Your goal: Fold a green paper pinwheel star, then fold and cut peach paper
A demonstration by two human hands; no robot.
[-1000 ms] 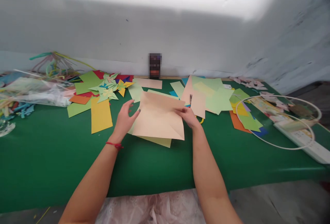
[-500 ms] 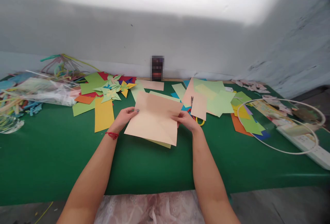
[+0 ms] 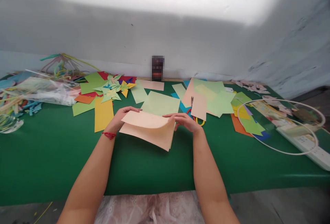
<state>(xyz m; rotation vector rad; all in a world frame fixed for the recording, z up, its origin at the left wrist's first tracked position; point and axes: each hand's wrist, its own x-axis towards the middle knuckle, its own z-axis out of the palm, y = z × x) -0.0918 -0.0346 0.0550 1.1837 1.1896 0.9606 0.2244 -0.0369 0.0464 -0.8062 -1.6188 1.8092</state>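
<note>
A sheet of pale peach paper [image 3: 146, 135] is bent over on itself between my two hands, its upper half curling down toward me. My left hand [image 3: 125, 115] grips the fold at its left end, with a red cord on that wrist. At the right end my right hand [image 3: 186, 121] holds the same sheet, fingers along the bent edge and thumb hidden. A thin light green edge shows beneath the peach paper at the right. Just beyond it a pale green sheet [image 3: 162, 103] lies flat on the green table [image 3: 154, 172].
Folded paper stars [image 3: 112, 89] and a yellow sheet [image 3: 103, 115] are at the left. Scissors [image 3: 200, 121] with yellow and red handles lie partly under paper at the right. White hoops [image 3: 281, 152] and a power strip [image 3: 306, 146] sit far right. Plastic bags [image 3: 48, 91] lie far left.
The peach sheet was spread open; its far half has now been bent down toward me. Both hands came a little nearer, and more of the pale green sheet behind shows.
</note>
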